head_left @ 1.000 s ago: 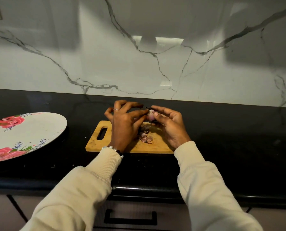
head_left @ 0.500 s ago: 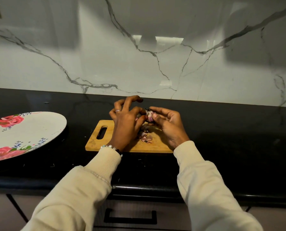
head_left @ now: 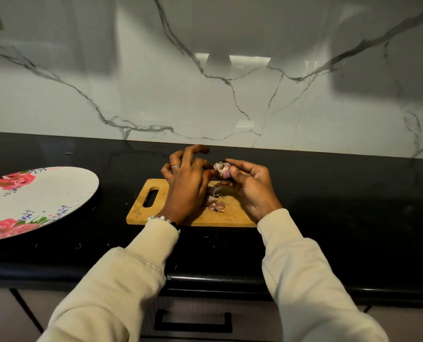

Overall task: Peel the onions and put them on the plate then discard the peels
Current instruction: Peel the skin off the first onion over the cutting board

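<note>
A small purple onion (head_left: 221, 169) with a partly stripped skin is held above the far edge of the wooden cutting board (head_left: 193, 218). My right hand (head_left: 251, 187) grips it between thumb and fingers. My left hand (head_left: 187, 186) pinches the onion's skin at its left side, with the other fingers raised. Several purple peels (head_left: 214, 202) lie on the board between my hands. The white plate with pink roses (head_left: 33, 201) sits on the counter at the left, with no onion on the part in view.
The black counter (head_left: 341, 218) runs along a white marble backsplash (head_left: 230, 95). A drawer with a black handle (head_left: 193, 322) is below the counter's front edge. Small bits of peel dot the counter near the board.
The onion has turned and risen slightly in my right hand, showing more pale flesh. My left fingers have lifted and shifted a little left while pulling at the skin.
</note>
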